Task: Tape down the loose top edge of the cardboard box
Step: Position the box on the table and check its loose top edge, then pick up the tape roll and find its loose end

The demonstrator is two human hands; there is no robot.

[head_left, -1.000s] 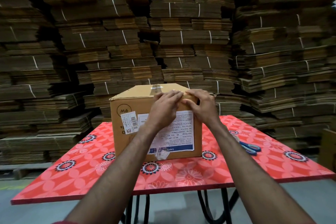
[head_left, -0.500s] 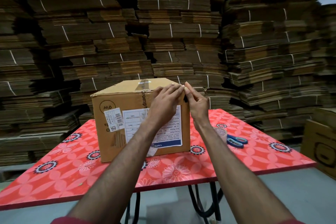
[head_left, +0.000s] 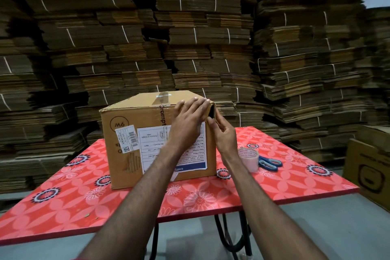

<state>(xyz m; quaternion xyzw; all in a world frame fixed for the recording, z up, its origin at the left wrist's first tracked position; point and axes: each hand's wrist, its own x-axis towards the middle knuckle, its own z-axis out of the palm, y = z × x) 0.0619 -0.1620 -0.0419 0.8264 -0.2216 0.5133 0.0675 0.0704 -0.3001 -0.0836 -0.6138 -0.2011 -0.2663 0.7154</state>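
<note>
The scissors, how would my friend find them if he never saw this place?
Find the red flowery table with the big cardboard box on it. Look right of the box, past the tape roll. The scissors lie flat there, the only thing with blue handles.

Both forearms were bare to the frame's lower edge. The left hand (head_left: 187,124) and right hand (head_left: 224,133) wore no gloves, rings or watch. A sliver of red sleeve (head_left: 81,258) showed at the left arm.
</note>
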